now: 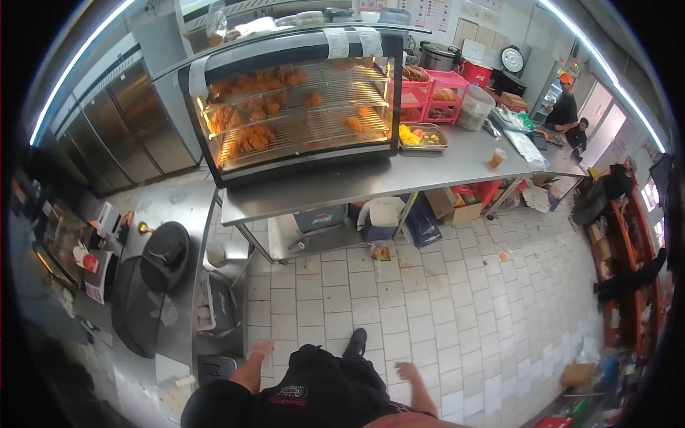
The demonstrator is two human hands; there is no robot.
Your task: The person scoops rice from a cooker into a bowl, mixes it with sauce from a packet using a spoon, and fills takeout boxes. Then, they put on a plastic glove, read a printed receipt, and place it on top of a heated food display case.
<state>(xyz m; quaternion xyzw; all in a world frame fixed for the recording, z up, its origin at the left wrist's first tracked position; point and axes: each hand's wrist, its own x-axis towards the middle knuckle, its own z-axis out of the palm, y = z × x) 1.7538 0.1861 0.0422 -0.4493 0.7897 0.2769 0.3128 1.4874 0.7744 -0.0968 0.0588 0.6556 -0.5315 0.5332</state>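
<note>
My left hand hangs low in front of me, beside the end of the steel counter on the left. A thin, clear film, perhaps a plastic glove, shows at its fingers, which look loosely extended. Over the tiled floor, my right hand hangs at my other side with its fingers loose and nothing visible in it. Neither hand touches a counter. Ahead stands a lit glass display warmer with fried chicken on its wire shelves, on a long steel counter.
A black bag lies on the left counter. Beside the warmer sit a metal tray of food, pink baskets and a cup. Boxes fill the space underneath. People stand at the far right, near orange shelves.
</note>
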